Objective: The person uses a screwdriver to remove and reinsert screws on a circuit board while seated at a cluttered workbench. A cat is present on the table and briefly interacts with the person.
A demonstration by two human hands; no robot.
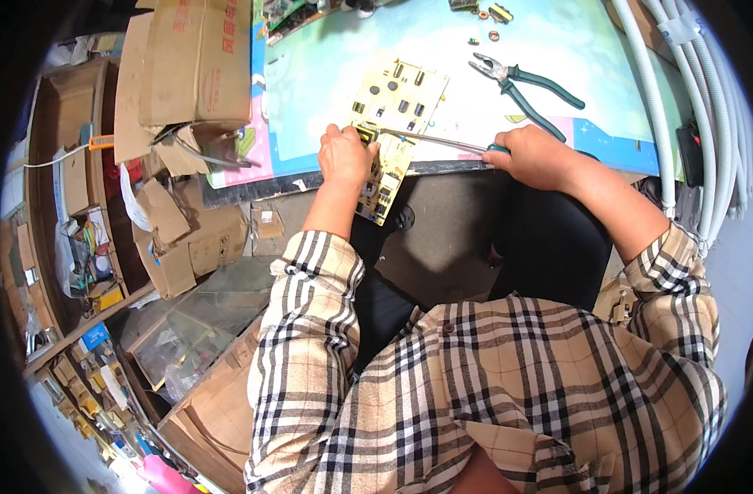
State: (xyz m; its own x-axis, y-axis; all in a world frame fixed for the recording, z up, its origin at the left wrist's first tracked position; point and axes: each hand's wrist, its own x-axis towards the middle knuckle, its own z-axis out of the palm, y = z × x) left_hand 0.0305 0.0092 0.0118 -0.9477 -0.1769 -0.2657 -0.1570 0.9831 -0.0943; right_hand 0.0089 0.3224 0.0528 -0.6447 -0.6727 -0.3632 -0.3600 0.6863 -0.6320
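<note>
A yellowish circuit board (391, 156) studded with dark parts lies partly on the table and juts over its near edge. My left hand (343, 156) grips the board's left side, fingers closed around a black-and-yellow component (366, 134). In my right hand (535, 156) is a screwdriver (442, 142) with a teal handle, its long metal shaft pointing left across the board. The shaft's tip reaches the area beside that component; whether it touches is too small to tell. Pliers (515, 81) with dark green handles lie beyond my right hand, jaws slightly apart.
Small loose electronic parts (493, 35) sit at the table's far side, and another circuit board (298, 18) at the far left. A cardboard box (197, 66) stands left of the table (311, 90). White corrugated tubes (706, 107) run along the right. Wooden shelving (67, 107) holds clutter.
</note>
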